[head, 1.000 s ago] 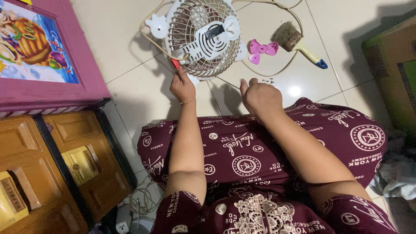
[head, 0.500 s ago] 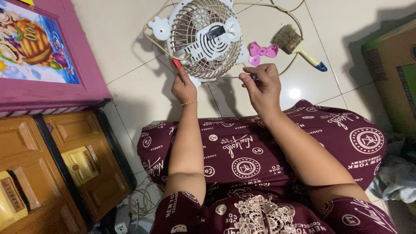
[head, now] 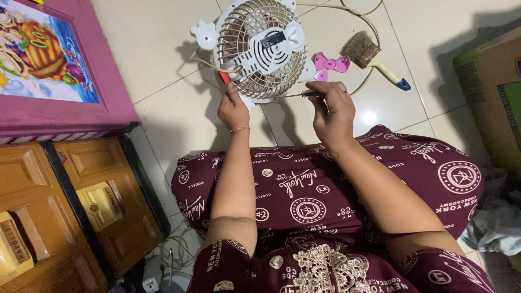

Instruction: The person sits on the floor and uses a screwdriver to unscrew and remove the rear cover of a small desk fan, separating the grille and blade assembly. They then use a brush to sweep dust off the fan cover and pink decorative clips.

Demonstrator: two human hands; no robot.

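Fan (head: 260, 49) lay grille-up on the tiled floor (head: 157, 49). Left hand (head: 233, 108) pinched a red-handled tool (head: 223, 77) at its rim; right hand (head: 332, 111) closed on a thin screwdriver (head: 304, 94). Risk judged: unsteadied, the fan could shift and the tip slip off.

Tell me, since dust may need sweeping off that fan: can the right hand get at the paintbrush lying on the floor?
Probably yes. The right hand is beside the brush, with bare tile between, though it already holds a thin tool.
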